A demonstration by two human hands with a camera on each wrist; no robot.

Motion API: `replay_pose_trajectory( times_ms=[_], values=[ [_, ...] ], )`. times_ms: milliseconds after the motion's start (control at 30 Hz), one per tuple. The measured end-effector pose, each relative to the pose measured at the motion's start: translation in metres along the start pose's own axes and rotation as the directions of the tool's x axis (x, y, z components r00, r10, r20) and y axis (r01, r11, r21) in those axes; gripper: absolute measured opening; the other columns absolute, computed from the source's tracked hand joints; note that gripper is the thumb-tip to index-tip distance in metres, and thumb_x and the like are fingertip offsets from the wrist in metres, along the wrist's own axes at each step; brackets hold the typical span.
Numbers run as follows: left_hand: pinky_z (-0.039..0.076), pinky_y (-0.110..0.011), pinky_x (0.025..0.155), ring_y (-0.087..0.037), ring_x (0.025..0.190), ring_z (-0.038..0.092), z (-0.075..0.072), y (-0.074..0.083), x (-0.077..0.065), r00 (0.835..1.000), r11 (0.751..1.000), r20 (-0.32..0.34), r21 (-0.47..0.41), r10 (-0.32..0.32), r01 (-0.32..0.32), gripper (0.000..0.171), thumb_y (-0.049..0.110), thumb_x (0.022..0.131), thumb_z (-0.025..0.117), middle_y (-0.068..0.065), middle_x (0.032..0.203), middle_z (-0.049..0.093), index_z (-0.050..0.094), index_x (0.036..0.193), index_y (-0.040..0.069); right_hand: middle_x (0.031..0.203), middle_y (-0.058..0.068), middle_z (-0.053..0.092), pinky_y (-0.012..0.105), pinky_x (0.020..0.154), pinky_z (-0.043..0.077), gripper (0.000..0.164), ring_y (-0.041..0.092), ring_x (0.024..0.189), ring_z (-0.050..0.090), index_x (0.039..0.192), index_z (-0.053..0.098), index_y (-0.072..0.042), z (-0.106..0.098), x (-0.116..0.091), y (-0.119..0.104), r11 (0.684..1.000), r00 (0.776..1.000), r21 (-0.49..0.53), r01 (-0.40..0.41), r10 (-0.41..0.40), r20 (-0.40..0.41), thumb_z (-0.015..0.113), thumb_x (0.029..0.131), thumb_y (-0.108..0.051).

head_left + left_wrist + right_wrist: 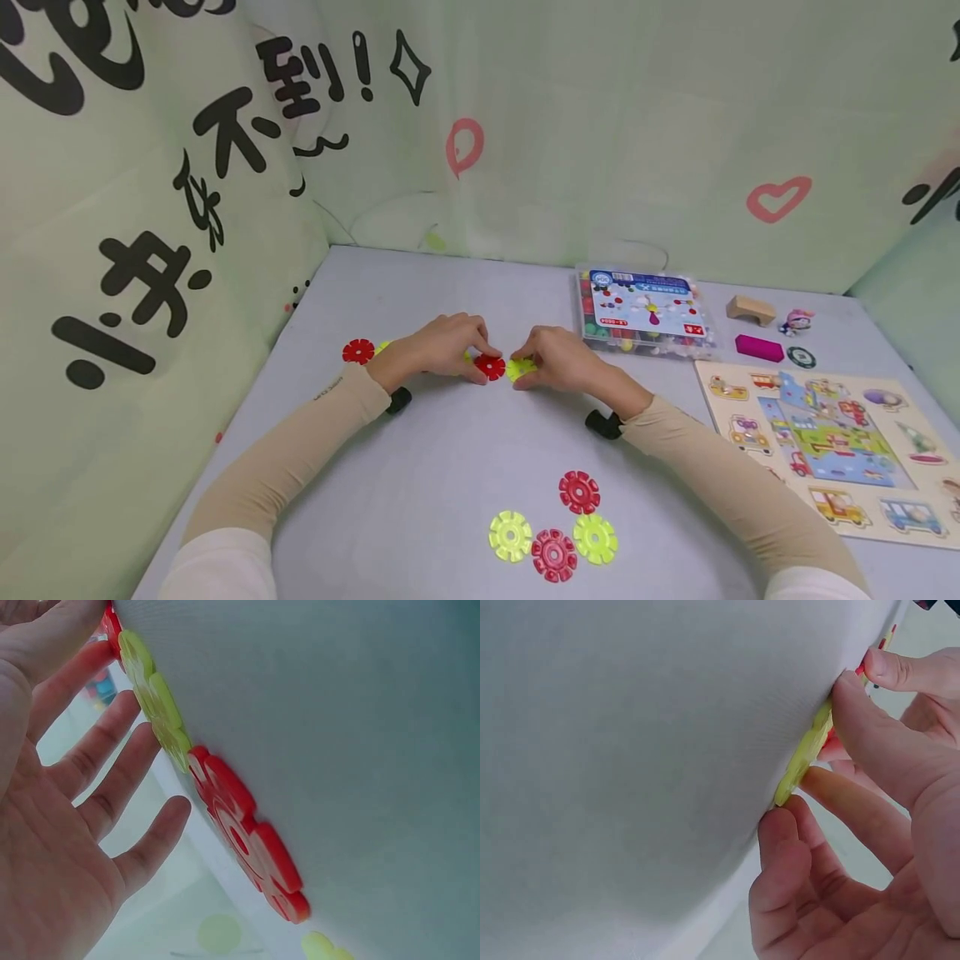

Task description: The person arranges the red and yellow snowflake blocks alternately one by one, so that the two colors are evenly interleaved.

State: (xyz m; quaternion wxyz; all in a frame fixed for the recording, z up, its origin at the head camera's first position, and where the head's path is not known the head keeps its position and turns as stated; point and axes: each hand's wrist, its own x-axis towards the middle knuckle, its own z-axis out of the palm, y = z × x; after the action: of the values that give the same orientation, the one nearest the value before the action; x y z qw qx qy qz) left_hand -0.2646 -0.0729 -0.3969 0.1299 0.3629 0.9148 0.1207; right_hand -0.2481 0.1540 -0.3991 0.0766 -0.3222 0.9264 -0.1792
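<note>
Red disc [491, 367], left hand [452, 345] pinching; yellow disc [517, 368], right hand [558, 360] pinching; seemingly so you align both parallel to the tabletop's far edge [450, 267].

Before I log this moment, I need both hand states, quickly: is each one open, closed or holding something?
Left hand: holding, pinches a red disc.
Right hand: holding, pinches a yellow-green disc.
</note>
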Motion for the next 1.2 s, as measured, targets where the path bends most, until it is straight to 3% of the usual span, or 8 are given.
replay_pose_trajectory(
  times_ms=[233,367,533,700,833,1033,1200],
  values=[
    [0.04,-0.034,0.086,-0.011,0.102,0.047,0.001,0.0,0.004,1.0,1.0,0.005,0.006,-0.012,0.012,0.048,0.045,0.078,0.074,0.005,0.11,0.056,0.063,0.123,0.033,0.093,0.003,0.065,0.023,0.065,0.046,0.05,0.013,0.079,0.055,0.115,0.07,-0.012,-0.001,-0.005,-0.003,1.0,1.0,0.0,-0.007,0.007,0.008,0.081,0.072,-0.036],
    [0.04,-0.036,0.09,-0.011,0.105,0.048,0.0,0.002,0.004,1.0,1.0,0.012,0.003,-0.026,0.026,0.049,0.045,0.078,0.074,0.005,0.114,0.056,0.063,0.124,0.032,0.1,0.002,0.065,0.023,0.068,0.047,0.056,0.014,0.084,0.056,0.12,0.067,-0.016,-0.002,-0.018,-0.005,1.0,1.0,0.011,-0.025,0.025,0.001,0.08,0.072,-0.04],
    [0.04,-0.038,0.093,-0.012,0.109,0.049,-0.001,0.006,0.005,0.999,0.999,0.018,0.017,-0.035,0.035,0.054,0.044,0.078,0.074,0.004,0.119,0.056,0.059,0.128,0.032,0.105,-0.002,0.063,0.023,0.071,0.049,0.054,0.013,0.088,0.056,0.12,0.067,-0.02,-0.003,-0.06,-0.015,0.999,0.999,0.024,-0.046,0.045,0.018,0.079,0.073,-0.044],
    [0.04,-0.038,0.093,-0.012,0.11,0.05,0.001,0.009,0.007,1.0,1.0,0.011,0.008,-0.017,0.017,0.056,0.043,0.078,0.074,0.003,0.12,0.057,0.058,0.131,0.03,0.105,-0.009,0.059,0.026,0.076,0.049,0.05,0.009,0.092,0.053,0.12,0.066,-0.024,-0.002,-0.114,-0.027,0.996,0.99,0.085,-0.032,0.02,0.142,0.076,0.075,-0.045],
    [0.041,-0.037,0.091,-0.013,0.109,0.05,0.002,0.012,0.009,1.0,1.0,0.012,0.001,-0.008,0.007,0.057,0.044,0.078,0.073,0.003,0.12,0.057,0.057,0.131,0.031,0.104,-0.011,0.055,0.022,0.076,0.048,0.051,0.006,0.091,0.051,0.119,0.066,-0.024,0.003,-0.144,-0.037,0.994,0.98,0.093,-0.048,0.029,0.196,0.076,0.075,-0.048],
    [0.04,-0.037,0.088,-0.012,0.106,0.05,0.005,0.02,0.018,0.999,0.999,0.0,0.029,0.035,-0.035,0.056,0.049,0.079,0.071,0.005,0.118,0.057,0.058,0.13,0.032,0.1,-0.012,0.055,0.02,0.074,0.048,0.044,0.003,0.087,0.048,0.112,0.07,-0.024,0.014,-0.156,-0.048,0.999,0.994,-0.007,-0.042,0.043,0.096,0.076,0.074,-0.046],
    [0.039,-0.034,0.083,-0.012,0.101,0.049,0.008,0.029,0.025,0.999,0.996,0.007,0.068,0.051,-0.052,0.053,0.052,0.078,0.07,0.005,0.114,0.057,0.06,0.127,0.034,0.096,-0.015,0.054,0.02,0.072,0.048,0.037,0.002,0.085,0.048,0.104,0.067,-0.025,0.015,-0.156,-0.051,0.996,0.991,-0.017,-0.089,0.09,0.098,0.078,0.073,-0.044]
  ],
)
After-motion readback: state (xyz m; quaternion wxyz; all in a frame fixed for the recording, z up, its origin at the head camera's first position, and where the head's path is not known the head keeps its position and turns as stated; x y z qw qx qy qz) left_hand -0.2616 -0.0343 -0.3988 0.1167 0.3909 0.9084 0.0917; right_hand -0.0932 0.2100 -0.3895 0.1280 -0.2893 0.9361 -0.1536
